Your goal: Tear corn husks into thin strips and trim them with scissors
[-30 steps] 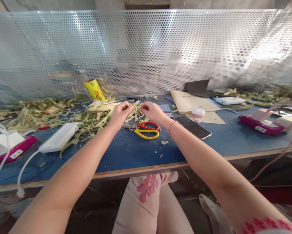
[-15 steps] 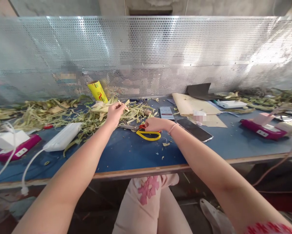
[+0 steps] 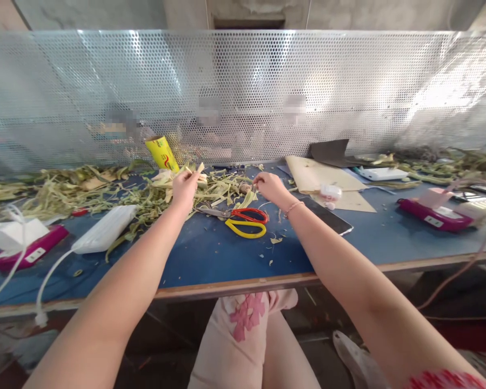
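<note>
My left hand [image 3: 185,189] is closed on a pale dried strip, over the heap of dried plant strips [image 3: 155,195]. My right hand [image 3: 268,186] has its fingers pinched beside a small round brownish thing [image 3: 245,188]; what they hold, if anything, is too small to make out. Between my forearms, scissors [image 3: 247,221] with one red and one yellow handle lie on the blue table [image 3: 226,259], blades pointing left. A yellow tube [image 3: 162,153] leans behind the heap. A dark phone [image 3: 327,215] lies by my right wrist.
A perforated metal screen [image 3: 251,70] stands behind the table, with blurred people beyond it. At the left are a white power bank [image 3: 105,229] and a magenta power strip [image 3: 30,249]; another magenta strip [image 3: 433,215] sits right. Brown paper [image 3: 321,173] lies at the back right.
My right hand has moved off the scissors' red handle, up and to the right, and now covers the smaller phone. My left hand has shifted slightly left.
</note>
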`<action>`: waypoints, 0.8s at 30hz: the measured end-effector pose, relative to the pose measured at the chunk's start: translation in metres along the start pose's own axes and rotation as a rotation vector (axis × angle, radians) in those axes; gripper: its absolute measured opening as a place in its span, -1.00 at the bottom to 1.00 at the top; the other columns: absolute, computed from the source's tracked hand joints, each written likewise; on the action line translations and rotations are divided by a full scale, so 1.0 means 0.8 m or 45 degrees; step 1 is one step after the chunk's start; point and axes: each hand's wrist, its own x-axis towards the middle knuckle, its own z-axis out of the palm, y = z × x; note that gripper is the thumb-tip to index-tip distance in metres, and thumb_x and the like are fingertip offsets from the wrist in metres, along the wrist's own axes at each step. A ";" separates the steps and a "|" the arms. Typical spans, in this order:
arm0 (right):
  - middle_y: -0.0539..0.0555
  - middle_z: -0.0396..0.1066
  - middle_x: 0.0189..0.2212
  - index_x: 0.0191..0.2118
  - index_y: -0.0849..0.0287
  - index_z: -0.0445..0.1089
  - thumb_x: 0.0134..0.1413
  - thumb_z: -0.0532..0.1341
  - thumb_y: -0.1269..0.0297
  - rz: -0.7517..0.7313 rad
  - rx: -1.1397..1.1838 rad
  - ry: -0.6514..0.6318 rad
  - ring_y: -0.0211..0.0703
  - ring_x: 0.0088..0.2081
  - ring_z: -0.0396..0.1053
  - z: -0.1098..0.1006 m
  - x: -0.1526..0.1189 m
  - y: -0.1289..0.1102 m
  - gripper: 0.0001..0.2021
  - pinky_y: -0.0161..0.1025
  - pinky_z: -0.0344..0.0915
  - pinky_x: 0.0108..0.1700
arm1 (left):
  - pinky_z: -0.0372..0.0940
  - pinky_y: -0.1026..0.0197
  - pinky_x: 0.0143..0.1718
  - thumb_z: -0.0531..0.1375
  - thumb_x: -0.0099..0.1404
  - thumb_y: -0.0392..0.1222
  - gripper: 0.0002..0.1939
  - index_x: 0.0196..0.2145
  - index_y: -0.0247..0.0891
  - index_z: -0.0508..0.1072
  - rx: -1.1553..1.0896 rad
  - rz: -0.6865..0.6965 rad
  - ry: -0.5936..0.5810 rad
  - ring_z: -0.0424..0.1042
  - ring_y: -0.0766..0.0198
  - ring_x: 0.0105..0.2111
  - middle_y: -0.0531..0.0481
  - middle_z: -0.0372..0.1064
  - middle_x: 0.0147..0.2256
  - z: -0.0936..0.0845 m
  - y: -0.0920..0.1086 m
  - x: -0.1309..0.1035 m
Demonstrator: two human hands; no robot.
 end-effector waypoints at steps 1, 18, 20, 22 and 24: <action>0.15 0.45 -0.30 -0.28 0.28 0.41 -0.07 -0.02 0.53 -0.002 -0.006 0.020 -0.18 -0.22 0.35 0.002 0.002 0.005 -0.70 -0.32 0.21 -0.18 | -0.07 0.33 -0.67 0.23 0.03 -0.12 -0.71 -0.68 -0.25 0.21 0.099 0.012 -0.035 0.03 0.47 -0.73 0.18 0.01 -0.77 0.000 -0.002 -0.001; 0.17 0.42 -0.18 -0.19 0.29 0.41 -0.11 -0.02 0.69 -0.823 -0.036 -0.617 -0.22 -0.15 0.33 0.060 -0.026 -0.042 -0.60 -0.31 0.20 -0.07 | -0.09 0.27 -0.53 0.17 0.03 -0.20 -0.76 -0.70 -0.19 0.21 1.033 0.176 -0.295 0.12 0.28 -0.63 0.08 0.14 -0.72 -0.016 -0.022 0.006; 0.17 0.43 -0.24 -0.20 0.31 0.40 -0.10 -0.01 0.67 -0.811 -0.103 -0.629 -0.21 -0.21 0.34 0.063 -0.029 -0.047 -0.63 -0.30 0.21 -0.13 | -0.08 0.27 -0.52 0.15 0.04 -0.22 -0.77 -0.70 -0.19 0.22 1.059 0.185 -0.313 0.12 0.28 -0.63 0.07 0.15 -0.71 -0.016 -0.022 0.005; 0.20 0.42 -0.25 -0.21 0.34 0.38 -0.07 -0.01 0.65 -0.814 -0.132 -0.572 -0.19 -0.21 0.32 0.067 -0.029 -0.050 -0.67 -0.29 0.20 -0.12 | -0.06 0.27 -0.53 0.15 0.04 -0.24 -0.76 -0.71 -0.19 0.22 1.088 0.185 -0.374 0.12 0.29 -0.64 0.08 0.13 -0.73 -0.017 -0.022 0.006; 0.24 0.40 -0.23 -0.20 0.37 0.37 -0.06 -0.01 0.66 -0.820 -0.127 -0.527 -0.17 -0.18 0.31 0.073 -0.028 -0.051 -0.68 -0.28 0.18 -0.10 | -0.02 0.28 -0.52 0.16 0.03 -0.25 -0.76 -0.72 -0.20 0.23 1.103 0.167 -0.482 0.15 0.29 -0.63 0.08 0.13 -0.74 -0.017 -0.023 0.008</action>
